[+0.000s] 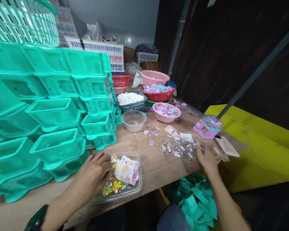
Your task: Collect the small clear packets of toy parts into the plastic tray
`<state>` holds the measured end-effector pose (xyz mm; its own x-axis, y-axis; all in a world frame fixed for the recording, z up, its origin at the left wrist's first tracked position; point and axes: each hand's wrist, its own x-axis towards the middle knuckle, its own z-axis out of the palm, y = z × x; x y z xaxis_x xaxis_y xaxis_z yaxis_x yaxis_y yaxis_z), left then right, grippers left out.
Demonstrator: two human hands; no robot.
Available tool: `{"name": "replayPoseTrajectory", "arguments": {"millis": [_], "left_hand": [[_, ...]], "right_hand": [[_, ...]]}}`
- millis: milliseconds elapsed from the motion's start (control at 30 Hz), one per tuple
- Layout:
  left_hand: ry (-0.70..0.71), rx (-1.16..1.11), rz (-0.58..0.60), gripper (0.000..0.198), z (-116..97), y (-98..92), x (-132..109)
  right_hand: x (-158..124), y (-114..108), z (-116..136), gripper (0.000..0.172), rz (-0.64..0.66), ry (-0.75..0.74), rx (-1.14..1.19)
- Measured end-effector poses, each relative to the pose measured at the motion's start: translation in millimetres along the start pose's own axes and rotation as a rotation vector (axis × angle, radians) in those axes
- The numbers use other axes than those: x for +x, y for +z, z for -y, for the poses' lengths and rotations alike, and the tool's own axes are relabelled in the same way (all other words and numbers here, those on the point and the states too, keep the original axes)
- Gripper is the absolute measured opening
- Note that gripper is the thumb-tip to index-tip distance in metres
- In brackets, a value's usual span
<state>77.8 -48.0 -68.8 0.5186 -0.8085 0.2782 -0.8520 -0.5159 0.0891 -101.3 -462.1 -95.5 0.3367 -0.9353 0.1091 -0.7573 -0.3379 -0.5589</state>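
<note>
Left hand (93, 170): bent over the left side of a clear rectangular plastic tub (141, 179); grip curled, whether holding anything cannot be told.
Tub contents: shiny yellow pieces (117, 185) under printed white-and-purple paper cards (127, 171), probably kept close for easy picking.
Right hand (207, 157): beside a pile of clear plastic parts (178, 149) on the brown wooden surface (156, 171); grip width and holding cannot be told.
Farther stock: round pink plastic basket (163, 118) of purple-pink pieces, likely sorted by kind.
Obscured: fingertips; contents of the white plastic crate (103, 48) behind.

Stacked green bins (50, 121) and baskets (164, 119) of small parts (167, 110) mark a workshop.
</note>
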Motion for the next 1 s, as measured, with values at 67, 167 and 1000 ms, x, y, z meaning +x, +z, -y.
{"name": "replayPoseTrajectory", "arguments": {"millis": [67, 167, 1000], "left_hand": [[-0.041, 0.015, 0.058, 0.025, 0, -1.5, -15], [-0.050, -0.101, 0.044, 0.025, -18, -11.6, -3], [-0.093, -0.514, 0.624, 0.068, -130, 62.1, 229]], "right_hand": [[-1, 9, 2, 0.086, 0.081, -0.016, -0.008], [-16, 27, 13, 0.090, 0.097, -0.050, 0.005], [-40, 88, 48, 0.044, 0.007, -0.644, 0.433]]}}
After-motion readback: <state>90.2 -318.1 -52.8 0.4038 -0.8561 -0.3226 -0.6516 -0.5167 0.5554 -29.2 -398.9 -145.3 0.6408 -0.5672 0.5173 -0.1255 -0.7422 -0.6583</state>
